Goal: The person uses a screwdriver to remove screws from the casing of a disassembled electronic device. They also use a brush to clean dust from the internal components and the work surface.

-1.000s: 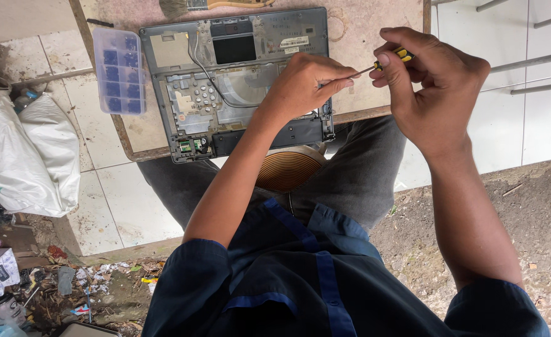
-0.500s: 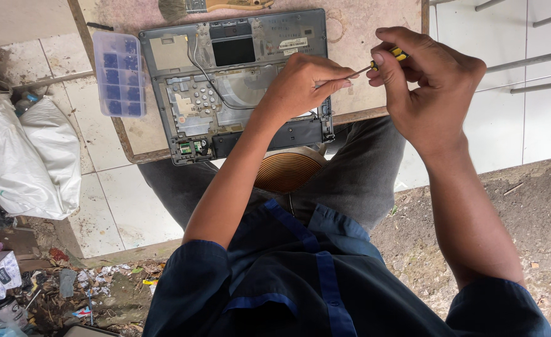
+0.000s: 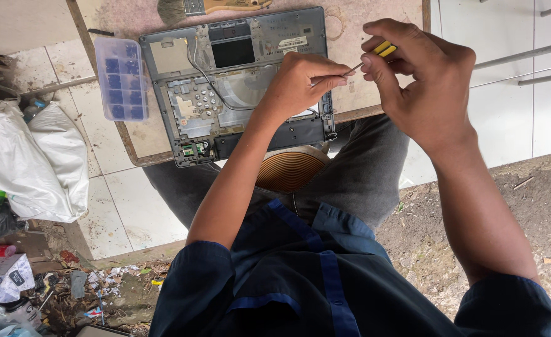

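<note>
Both hands meet above the opened laptop base on the surface: right hand clamps the yellow-handled screwdriver, left hand (fingers curled) pinches its tip.

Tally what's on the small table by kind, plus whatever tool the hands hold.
Opened laptop chassis: 1
Clear compartment box with blue parts: 1
Brush: 1
Yellow-handled screwdriver, held between left hand and right hand: 1
Total: 4
</note>
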